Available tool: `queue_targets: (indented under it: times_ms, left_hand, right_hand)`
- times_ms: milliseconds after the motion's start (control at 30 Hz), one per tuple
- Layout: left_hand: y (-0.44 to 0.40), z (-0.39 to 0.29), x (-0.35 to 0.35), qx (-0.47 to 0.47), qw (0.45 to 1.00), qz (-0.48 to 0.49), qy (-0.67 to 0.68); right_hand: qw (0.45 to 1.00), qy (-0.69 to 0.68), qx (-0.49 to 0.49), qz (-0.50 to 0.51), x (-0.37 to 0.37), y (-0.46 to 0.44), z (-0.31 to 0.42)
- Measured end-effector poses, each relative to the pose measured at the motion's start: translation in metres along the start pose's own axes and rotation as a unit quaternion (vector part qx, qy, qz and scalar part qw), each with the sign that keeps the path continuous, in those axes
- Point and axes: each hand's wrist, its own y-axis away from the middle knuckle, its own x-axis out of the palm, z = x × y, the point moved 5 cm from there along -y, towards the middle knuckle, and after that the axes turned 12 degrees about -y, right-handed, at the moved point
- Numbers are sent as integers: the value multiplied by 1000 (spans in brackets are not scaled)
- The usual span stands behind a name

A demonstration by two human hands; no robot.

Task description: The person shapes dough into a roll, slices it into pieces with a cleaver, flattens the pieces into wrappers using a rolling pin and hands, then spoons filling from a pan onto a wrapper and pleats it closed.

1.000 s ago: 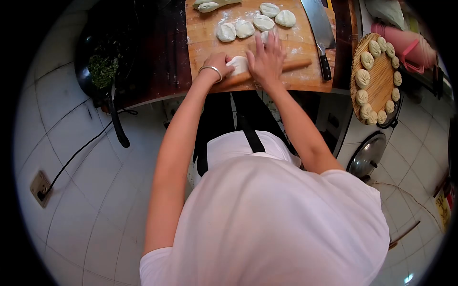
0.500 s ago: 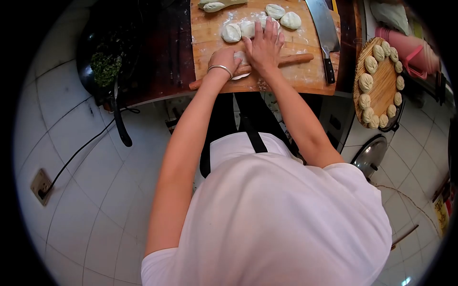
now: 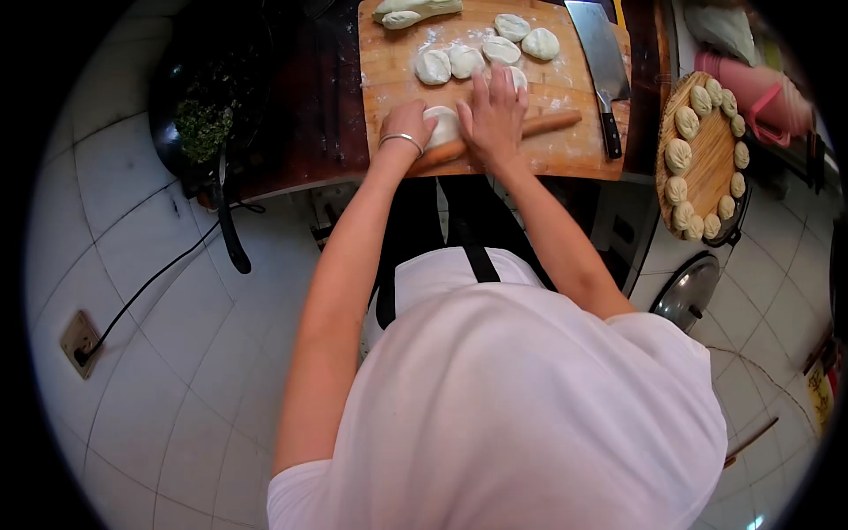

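Note:
My left hand [image 3: 408,124] has its fingers closed on the left edge of a round, flattened dough wrapper [image 3: 442,124] on the wooden board. Under my right hand [image 3: 495,125] lies a wooden rolling pin [image 3: 552,122], slanting across the board. The right fingers stretch out flat beyond the pin, their tips near a small dough piece [image 3: 518,78] that they partly cover. The pin's left part runs along the near side of the wrapper, and its left end is by my left wrist. Several flattened dough pieces [image 3: 466,62] lie farther back.
A cleaver [image 3: 601,62] lies on the right of the cutting board [image 3: 565,163]. A dough log [image 3: 420,9] is at the back. Right of the table, a woven tray [image 3: 707,168] bears pleated buns. At left, a dark wok [image 3: 168,132] holds chopped greens [image 3: 203,128].
My right hand has drawn back toward my body, uncovering dough pieces. The rolling pin has come nearer too, and more of the wrapper shows between my hands.

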Motion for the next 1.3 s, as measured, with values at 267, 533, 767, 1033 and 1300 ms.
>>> queue_targets:
  times_ms: [267, 533, 767, 1033, 1300]
  left_hand:
    - [13, 0, 6, -46, 990, 133, -11]
    - [-20, 53, -24, -96, 994, -29, 49]
    - [-67, 20, -77, 26, 950, -310, -21]
    - [-6, -39, -6, -13, 971, -219, 90]
    - [29, -44, 14, 55, 995, -83, 11]
  right_hand:
    - [999, 3, 36, 2, 9, -10, 5]
    - [997, -36, 52, 53, -28, 83, -12]
    - [998, -51, 27, 32, -29, 70, -33]
    - [998, -48, 48, 15, -42, 71, -55]
    - [995, 47, 83, 11, -20, 10, -27]
